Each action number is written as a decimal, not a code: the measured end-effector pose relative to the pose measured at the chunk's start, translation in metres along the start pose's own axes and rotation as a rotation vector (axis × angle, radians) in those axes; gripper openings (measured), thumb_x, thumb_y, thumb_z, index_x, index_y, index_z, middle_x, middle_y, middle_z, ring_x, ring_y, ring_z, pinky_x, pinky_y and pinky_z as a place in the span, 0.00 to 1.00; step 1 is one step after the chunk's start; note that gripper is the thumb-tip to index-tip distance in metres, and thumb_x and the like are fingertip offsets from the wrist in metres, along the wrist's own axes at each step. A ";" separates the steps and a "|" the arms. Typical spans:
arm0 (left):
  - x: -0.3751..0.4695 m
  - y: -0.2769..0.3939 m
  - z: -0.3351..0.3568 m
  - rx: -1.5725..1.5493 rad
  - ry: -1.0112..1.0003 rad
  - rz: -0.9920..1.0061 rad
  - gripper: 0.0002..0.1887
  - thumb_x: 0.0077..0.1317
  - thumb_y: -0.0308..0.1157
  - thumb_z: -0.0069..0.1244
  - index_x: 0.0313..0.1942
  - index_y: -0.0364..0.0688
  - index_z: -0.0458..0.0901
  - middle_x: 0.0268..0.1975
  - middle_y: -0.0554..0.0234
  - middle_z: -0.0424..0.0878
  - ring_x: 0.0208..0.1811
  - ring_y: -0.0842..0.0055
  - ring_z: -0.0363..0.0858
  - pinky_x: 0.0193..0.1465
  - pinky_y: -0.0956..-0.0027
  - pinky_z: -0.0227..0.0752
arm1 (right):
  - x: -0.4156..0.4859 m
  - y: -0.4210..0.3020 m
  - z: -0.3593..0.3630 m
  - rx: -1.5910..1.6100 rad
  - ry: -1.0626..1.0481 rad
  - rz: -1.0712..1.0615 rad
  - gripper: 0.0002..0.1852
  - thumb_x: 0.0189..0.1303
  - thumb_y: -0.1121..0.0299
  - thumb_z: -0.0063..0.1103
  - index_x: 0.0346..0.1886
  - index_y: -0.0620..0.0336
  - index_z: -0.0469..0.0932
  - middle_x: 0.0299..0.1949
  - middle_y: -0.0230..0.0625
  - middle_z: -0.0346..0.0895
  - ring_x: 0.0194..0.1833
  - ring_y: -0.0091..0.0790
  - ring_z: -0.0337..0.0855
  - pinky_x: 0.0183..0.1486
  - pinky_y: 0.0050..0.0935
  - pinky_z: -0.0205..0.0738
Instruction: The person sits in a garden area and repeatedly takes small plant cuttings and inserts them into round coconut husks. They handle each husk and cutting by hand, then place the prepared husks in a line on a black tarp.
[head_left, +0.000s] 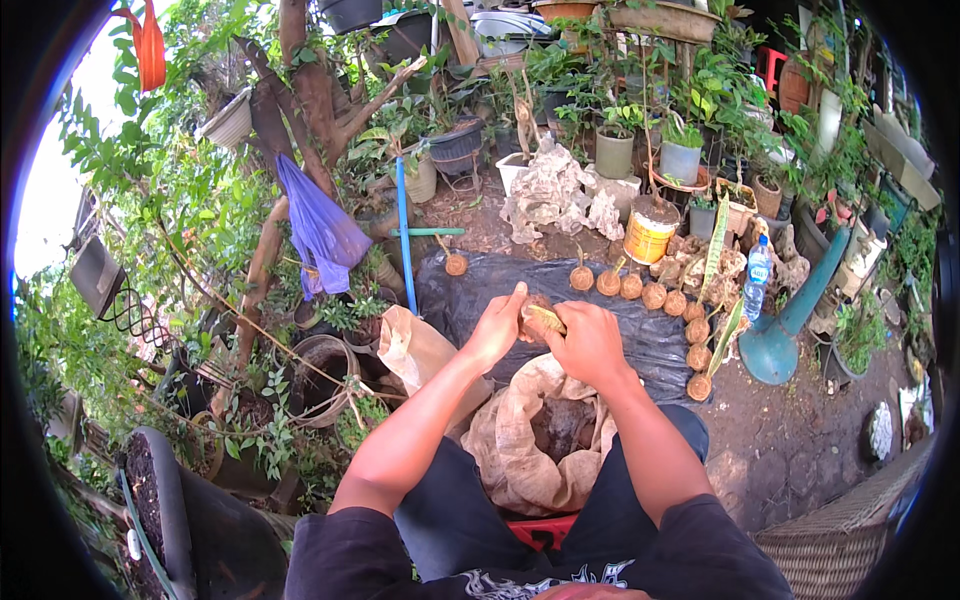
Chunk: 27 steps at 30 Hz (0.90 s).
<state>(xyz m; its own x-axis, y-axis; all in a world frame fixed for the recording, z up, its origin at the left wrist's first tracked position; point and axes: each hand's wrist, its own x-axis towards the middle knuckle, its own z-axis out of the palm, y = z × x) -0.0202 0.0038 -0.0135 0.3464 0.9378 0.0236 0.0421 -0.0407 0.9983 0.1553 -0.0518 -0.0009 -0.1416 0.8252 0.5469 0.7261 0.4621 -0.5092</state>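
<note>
Both hands meet above an open woven sack, around a small brown ball with a pale green-yellow leaf piece. My left hand (493, 328) grips the brown ball (534, 321) from the left, thumb pointing up. On the other side, my right hand (592, 341) holds it with the fingers curled, partly hiding ball and leaf. Between my knees stands the sack (499, 450), its rim rolled down and dark soil (566, 427) inside. Beyond it lies a black plastic sheet (495, 296). Several string-wrapped plant balls (653, 295) with leaf cuttings form a bent row along its far and right edges.
A single wrapped ball (456, 264) sits at the sheet's far left. At right are a water bottle (757, 274) and a teal shovel (772, 349). A second sack (420, 352), a blue pole (406, 232) and a large black pot (217, 517) stand to the left.
</note>
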 end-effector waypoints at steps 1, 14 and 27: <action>-0.002 0.004 0.000 0.039 0.006 -0.011 0.32 0.84 0.55 0.35 0.33 0.38 0.84 0.26 0.68 0.81 0.26 0.81 0.76 0.33 0.72 0.72 | 0.001 -0.001 -0.002 0.007 -0.032 0.005 0.23 0.64 0.49 0.66 0.28 0.64 0.84 0.29 0.49 0.83 0.36 0.58 0.84 0.39 0.52 0.76; -0.015 0.010 0.001 -0.031 -0.204 -0.143 0.29 0.80 0.59 0.42 0.38 0.40 0.86 0.32 0.73 0.82 0.35 0.86 0.76 0.42 0.73 0.72 | 0.001 0.011 -0.003 0.078 -0.092 -0.108 0.19 0.64 0.52 0.65 0.32 0.61 0.85 0.32 0.47 0.84 0.38 0.56 0.84 0.41 0.52 0.76; -0.015 0.010 0.024 0.039 0.083 0.035 0.30 0.79 0.55 0.46 0.39 0.34 0.88 0.33 0.63 0.87 0.37 0.79 0.82 0.44 0.67 0.75 | 0.005 0.000 -0.006 0.210 0.201 0.067 0.19 0.69 0.54 0.60 0.30 0.63 0.82 0.28 0.49 0.80 0.35 0.59 0.82 0.38 0.51 0.74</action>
<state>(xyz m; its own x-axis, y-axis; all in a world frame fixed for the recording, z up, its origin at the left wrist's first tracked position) -0.0025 -0.0191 -0.0054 0.2694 0.9608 0.0649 0.0678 -0.0861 0.9940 0.1585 -0.0493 0.0060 0.0529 0.7851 0.6172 0.5713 0.4831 -0.6635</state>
